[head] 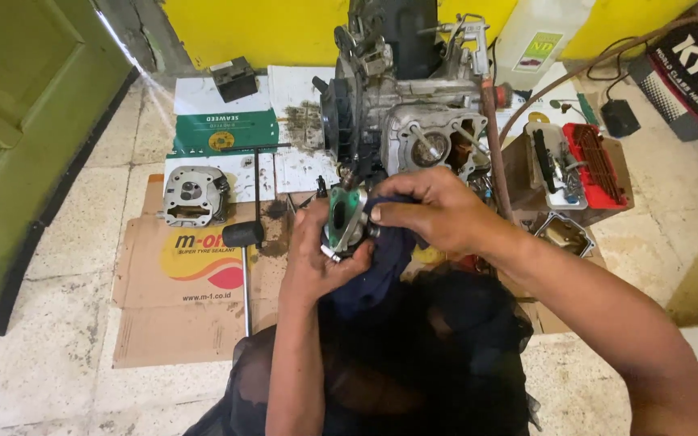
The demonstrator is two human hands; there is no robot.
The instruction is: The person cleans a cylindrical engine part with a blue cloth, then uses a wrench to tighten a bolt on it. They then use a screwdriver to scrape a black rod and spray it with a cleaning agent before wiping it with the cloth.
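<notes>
My left hand (317, 262) grips a small metal engine part with a green gasket face (344, 216), held up in front of me. My right hand (438, 211) presses a dark blue rag (381, 262) against that part, fingers curled over the cloth. Both hands are just below a motorcycle engine (414, 121) that stands on the floor with its cylinder opening exposed. A silver cylinder head (194, 194) lies on paper to the left, apart from both hands.
Flattened cardboard (179, 307) covers the tiled floor, with a T-handle wrench (256, 182) and a black-headed mallet (244, 242) on it. A box with a red tool tray (595, 165) sits at the right. A white jug (539, 36) and yellow wall are behind. A green door (18, 121) is at the left.
</notes>
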